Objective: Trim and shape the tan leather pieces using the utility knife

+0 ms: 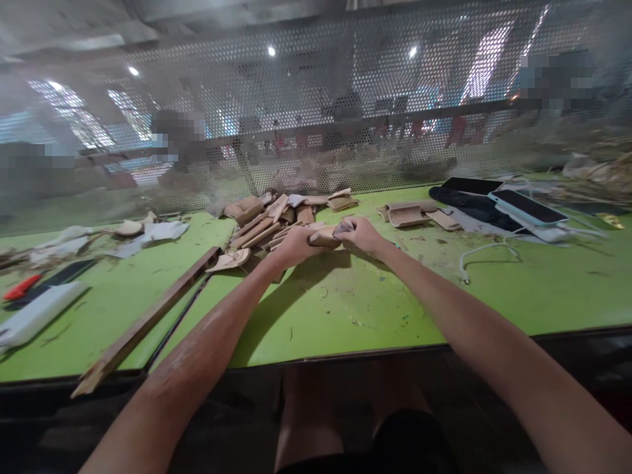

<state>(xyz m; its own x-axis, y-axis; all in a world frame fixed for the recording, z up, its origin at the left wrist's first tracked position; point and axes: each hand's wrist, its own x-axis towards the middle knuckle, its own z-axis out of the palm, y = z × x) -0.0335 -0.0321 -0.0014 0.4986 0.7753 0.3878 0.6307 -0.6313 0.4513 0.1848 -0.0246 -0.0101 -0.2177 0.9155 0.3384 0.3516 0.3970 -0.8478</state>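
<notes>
My left hand [295,245] is closed around one end of a tan bamboo piece [324,237], held just above the green tabletop. My right hand [364,236] pinches a grey crumpled scrap [343,228], perhaps sandpaper or cloth, against the other end of that piece. Just beyond my left hand lies a loose pile of split bamboo pieces [257,227]. Several more curved bamboo pieces [407,214] rest to the right of my right hand. Fingers of both hands are partly hidden by the hands themselves.
A long wooden strip [153,313] lies along the table seam and juts over the front edge. Phones [530,205] with a white cable [486,247] sit at right. At left are a white block-like object [47,313] and a red-handled tool [22,287]. Perforated mesh [316,131] stands behind.
</notes>
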